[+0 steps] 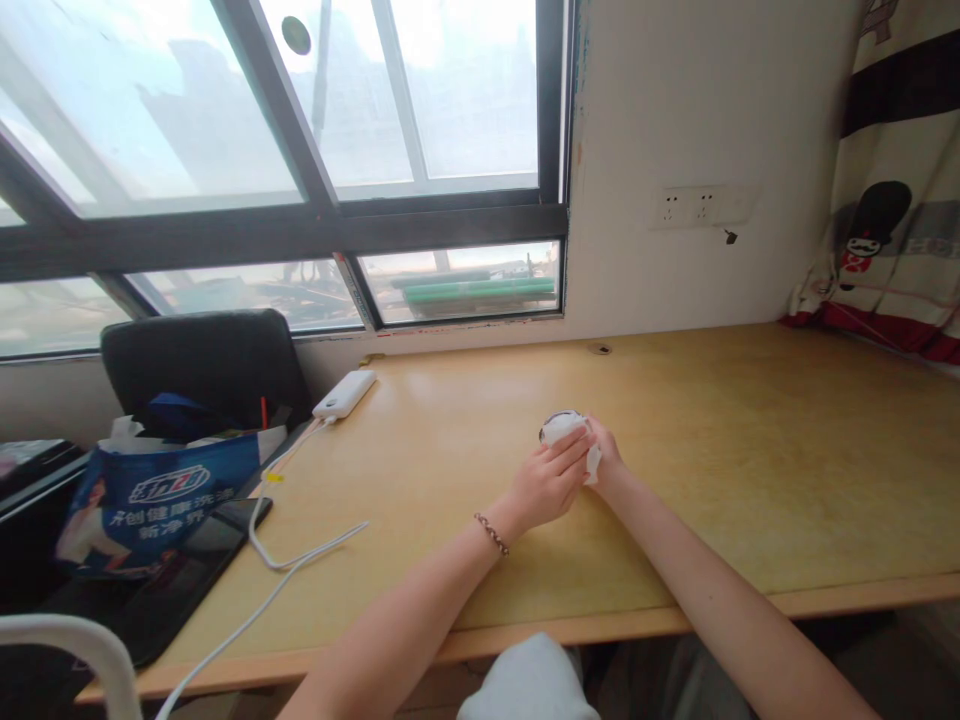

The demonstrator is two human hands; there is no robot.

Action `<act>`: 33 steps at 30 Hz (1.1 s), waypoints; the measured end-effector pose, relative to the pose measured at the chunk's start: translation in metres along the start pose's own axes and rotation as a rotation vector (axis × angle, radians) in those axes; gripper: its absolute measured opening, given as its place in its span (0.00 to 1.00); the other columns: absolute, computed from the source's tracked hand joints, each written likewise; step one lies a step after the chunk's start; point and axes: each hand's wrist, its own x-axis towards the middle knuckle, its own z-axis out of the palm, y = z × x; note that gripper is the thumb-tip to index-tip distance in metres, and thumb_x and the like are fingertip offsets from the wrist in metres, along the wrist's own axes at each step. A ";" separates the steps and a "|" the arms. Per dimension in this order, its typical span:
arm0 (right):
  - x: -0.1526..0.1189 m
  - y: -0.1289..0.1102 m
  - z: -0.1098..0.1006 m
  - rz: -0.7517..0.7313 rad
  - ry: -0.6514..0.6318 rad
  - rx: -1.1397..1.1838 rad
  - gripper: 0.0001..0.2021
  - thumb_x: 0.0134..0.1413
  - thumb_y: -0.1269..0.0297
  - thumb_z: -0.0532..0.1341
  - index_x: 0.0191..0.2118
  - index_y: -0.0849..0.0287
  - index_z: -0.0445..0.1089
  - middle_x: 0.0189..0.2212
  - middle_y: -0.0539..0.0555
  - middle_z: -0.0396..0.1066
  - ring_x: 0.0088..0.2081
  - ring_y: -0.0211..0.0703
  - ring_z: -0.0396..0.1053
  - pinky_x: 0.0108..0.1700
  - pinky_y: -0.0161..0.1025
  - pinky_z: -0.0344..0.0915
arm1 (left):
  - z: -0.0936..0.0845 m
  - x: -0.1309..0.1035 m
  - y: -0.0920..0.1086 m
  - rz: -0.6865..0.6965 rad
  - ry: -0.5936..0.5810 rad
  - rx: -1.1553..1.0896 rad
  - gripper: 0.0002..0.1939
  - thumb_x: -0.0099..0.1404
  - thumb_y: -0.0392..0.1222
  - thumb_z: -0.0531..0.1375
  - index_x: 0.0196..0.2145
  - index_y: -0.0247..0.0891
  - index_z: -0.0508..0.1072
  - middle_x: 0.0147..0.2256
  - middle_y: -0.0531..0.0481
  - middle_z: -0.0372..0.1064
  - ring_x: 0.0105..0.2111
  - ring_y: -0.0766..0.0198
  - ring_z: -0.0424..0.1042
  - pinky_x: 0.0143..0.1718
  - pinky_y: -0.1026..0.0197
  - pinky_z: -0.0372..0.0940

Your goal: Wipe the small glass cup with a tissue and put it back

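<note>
Both hands meet above the middle of the wooden desk, around a small rounded thing with a dark curved rim; its kind is hard to make out. A white tissue lies against it, its loose end hanging between my hands. My left hand, with a chain bracelet on the wrist, presses the tissue onto the rounded thing with fingers together. From the right side, my right hand grips the same thing; most of its fingers are hidden behind the tissue and my left hand.
On the desk, a white power bank sits at the back left, a white cable trailing from it. A dark tablet-like slab overhangs the left edge. Beyond it are a blue bag and a black chair.
</note>
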 end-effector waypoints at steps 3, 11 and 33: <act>0.000 -0.007 -0.003 0.047 0.017 0.077 0.19 0.51 0.53 0.46 0.29 0.59 0.68 0.17 0.55 0.68 0.22 0.44 0.67 0.24 0.38 0.64 | 0.000 -0.002 -0.002 0.082 -0.045 0.099 0.16 0.63 0.34 0.46 0.48 0.31 0.62 0.53 0.41 0.56 0.57 0.58 0.48 0.54 0.52 0.53; 0.005 -0.014 -0.010 -0.013 0.038 0.316 0.14 0.48 0.61 0.49 0.35 0.58 0.69 0.26 0.56 0.72 0.31 0.47 0.69 0.30 0.42 0.67 | -0.006 -0.003 -0.008 -0.181 0.148 -0.101 0.18 0.65 0.38 0.43 0.51 0.32 0.60 0.53 0.38 0.56 0.56 0.57 0.51 0.52 0.51 0.54; 0.002 -0.011 -0.007 0.103 0.123 0.238 0.13 0.47 0.60 0.48 0.33 0.58 0.67 0.24 0.54 0.71 0.25 0.46 0.69 0.25 0.44 0.65 | 0.012 -0.007 -0.015 -0.789 0.401 -0.656 0.20 0.61 0.51 0.48 0.27 0.33 0.71 0.22 0.52 0.64 0.26 0.65 0.63 0.31 0.64 0.59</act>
